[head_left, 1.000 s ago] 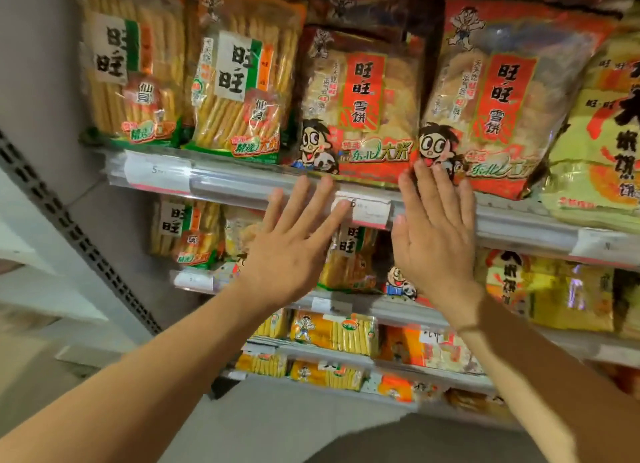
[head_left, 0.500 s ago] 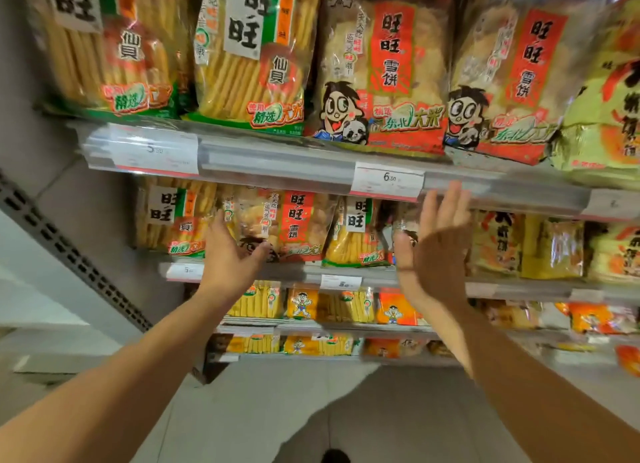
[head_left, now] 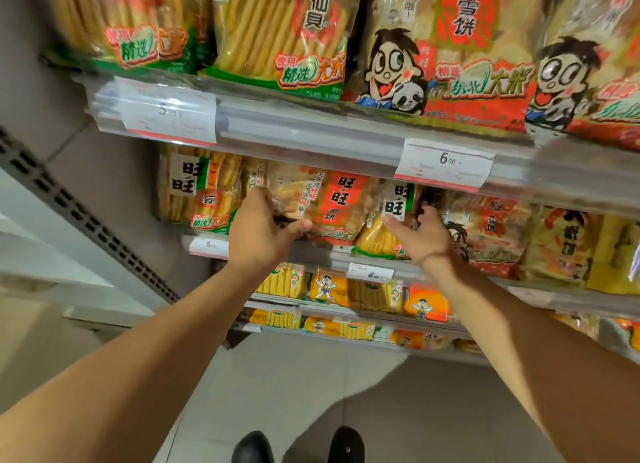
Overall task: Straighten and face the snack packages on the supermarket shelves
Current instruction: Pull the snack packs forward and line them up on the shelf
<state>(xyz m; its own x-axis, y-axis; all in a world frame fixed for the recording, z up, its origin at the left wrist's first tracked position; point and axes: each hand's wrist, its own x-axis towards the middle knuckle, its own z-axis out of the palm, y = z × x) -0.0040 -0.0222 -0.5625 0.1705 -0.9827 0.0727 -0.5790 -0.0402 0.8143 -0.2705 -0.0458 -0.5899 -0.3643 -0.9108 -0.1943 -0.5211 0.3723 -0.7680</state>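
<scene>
Both hands have dropped from the upper shelf edge to the second shelf since a second ago. Far left on that shelf, a green-labelled cracker bag (head_left: 197, 192) stands upright, untouched. Left hand (head_left: 258, 232) grips the lower left corner of the red-labelled rice cracker bag (head_left: 332, 202), thumb pressed along its bottom edge, fingers curled round behind the pack. Bag leans a little, bottom resting at the second shelf rail (head_left: 311, 249). Just right of it, a small green-labelled bag (head_left: 384, 227) sits tilted, half in front. Right hand (head_left: 420, 234) reaches in beside that bag, thumb out toward it, fingers tucked behind the packs; cannot tell whether it holds anything. Above, the 6.50 price tag (head_left: 445, 164) hangs on the top shelf rail (head_left: 304, 130).
</scene>
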